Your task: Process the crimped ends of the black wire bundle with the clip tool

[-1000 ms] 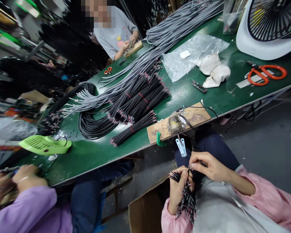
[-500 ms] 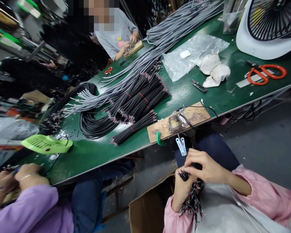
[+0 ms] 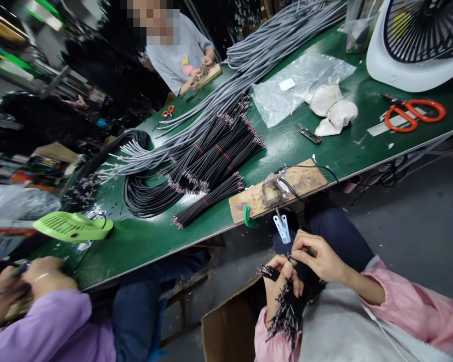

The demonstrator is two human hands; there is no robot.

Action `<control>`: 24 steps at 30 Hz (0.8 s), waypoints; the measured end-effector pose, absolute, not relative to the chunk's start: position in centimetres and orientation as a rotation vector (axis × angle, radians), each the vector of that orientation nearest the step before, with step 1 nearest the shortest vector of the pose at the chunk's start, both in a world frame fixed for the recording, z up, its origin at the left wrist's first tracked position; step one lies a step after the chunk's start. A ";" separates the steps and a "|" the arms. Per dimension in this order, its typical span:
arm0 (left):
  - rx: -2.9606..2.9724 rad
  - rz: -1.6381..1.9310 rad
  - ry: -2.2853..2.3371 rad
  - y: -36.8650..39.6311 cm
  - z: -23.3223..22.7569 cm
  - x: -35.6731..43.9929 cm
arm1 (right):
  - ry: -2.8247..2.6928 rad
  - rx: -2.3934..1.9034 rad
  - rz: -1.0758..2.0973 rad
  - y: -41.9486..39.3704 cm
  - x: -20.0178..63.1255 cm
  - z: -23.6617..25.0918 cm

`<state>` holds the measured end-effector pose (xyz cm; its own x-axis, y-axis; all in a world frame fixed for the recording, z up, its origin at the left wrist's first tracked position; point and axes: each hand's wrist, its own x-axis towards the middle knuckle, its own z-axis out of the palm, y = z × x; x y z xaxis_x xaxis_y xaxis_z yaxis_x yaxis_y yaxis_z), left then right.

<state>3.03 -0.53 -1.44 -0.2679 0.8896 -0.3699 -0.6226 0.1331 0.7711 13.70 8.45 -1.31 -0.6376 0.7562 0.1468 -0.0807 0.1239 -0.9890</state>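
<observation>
My left hand is closed round a bundle of short black cables, whose stripped red, black and white wire ends fan out below the palm. More wire ends of the bundle poke out left of the thumb. My right hand pinches at a single thin wire end by my left fingertips; a dark piece shows between its fingers, too small to name. Just above both hands, a light-blue clothes peg hangs from a metal tip on a wooden board at the table edge.
On the green table lie bundled black cables, long grey cables, orange-handled scissors, thread snips and a white fan. A co-worker in purple sits left; another person sits across. A cardboard box stands below.
My left hand has turned and opened out a little, so the wire ends now point left. My right hand has drawn slightly up and right, with a single wire end showing between the hands.
</observation>
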 end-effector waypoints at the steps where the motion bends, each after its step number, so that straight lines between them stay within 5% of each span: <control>1: 0.311 1.520 1.091 -0.5 -1.4 3.0 | -1.738 -0.649 1.594 8.4 13.7 -1.4; 24: 0.361 1.500 1.175 0.0 -0.8 2.7 | -1.791 -0.631 1.197 8.8 14.2 -0.8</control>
<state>2.71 0.01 -0.80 -0.3136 0.8747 -0.3694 -0.5681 0.1388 0.8111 14.21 8.76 -0.84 -0.4956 0.7812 0.3797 -0.0523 0.4095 -0.9108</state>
